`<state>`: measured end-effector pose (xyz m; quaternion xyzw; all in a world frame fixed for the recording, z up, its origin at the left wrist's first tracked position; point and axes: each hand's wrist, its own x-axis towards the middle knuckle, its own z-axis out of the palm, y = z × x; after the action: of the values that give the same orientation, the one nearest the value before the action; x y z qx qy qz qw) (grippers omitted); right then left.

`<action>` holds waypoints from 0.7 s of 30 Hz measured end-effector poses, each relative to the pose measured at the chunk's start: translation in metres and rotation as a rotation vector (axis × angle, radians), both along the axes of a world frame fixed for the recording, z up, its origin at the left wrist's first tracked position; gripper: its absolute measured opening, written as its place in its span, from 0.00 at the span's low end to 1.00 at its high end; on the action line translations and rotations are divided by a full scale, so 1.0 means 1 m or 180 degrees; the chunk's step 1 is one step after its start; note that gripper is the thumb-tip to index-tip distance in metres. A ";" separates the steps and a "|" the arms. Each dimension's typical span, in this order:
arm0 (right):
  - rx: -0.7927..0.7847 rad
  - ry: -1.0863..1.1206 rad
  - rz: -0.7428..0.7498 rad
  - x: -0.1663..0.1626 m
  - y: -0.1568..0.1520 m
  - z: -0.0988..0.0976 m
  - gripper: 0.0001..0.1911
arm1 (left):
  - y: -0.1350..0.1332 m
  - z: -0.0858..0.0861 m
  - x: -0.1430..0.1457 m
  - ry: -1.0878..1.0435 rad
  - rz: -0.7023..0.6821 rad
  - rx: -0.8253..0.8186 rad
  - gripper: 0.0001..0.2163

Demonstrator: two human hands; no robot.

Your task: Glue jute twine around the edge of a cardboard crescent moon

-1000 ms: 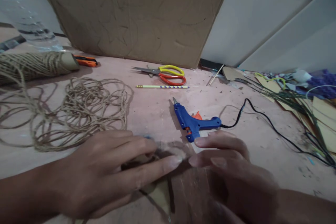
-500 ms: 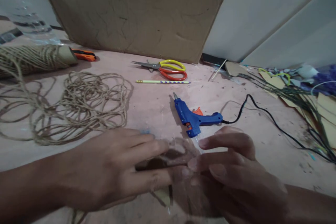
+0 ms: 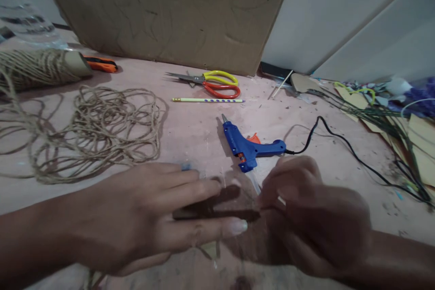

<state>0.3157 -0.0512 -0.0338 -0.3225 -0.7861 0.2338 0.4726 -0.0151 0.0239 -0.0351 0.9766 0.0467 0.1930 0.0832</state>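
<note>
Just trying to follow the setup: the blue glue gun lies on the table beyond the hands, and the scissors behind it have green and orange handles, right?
Not quite. In the head view the scissors have yellow and orange handles, not green. The rest holds: the blue glue gun lies on the table beyond the left hand and right hand.

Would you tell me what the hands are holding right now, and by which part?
It cannot be told for sure: both the left hand and the right hand cover a blurred brown piece on the table.
</note>
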 end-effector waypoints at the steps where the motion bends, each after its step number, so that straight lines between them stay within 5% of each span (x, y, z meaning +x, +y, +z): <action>1: 0.0095 0.0158 0.0027 -0.003 0.001 -0.004 0.34 | 0.000 0.000 0.000 0.0001 0.0019 0.0038 0.25; 7: 0.0047 0.0443 0.0081 -0.011 0.001 -0.018 0.35 | -0.002 -0.003 -0.002 0.0078 0.0038 0.0052 0.26; 16: -0.0056 -0.0141 0.0654 0.005 0.005 -0.012 0.41 | 0.000 -0.001 -0.002 -0.0007 0.0038 0.0083 0.25; 21: -0.0155 -0.0297 0.0642 0.001 0.004 -0.006 0.36 | 0.001 0.000 0.000 0.0033 0.0000 0.0050 0.25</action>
<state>0.3169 -0.0470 -0.0394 -0.2637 -0.8298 0.2840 0.4016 -0.0146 0.0251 -0.0352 0.9782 0.0457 0.1882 0.0752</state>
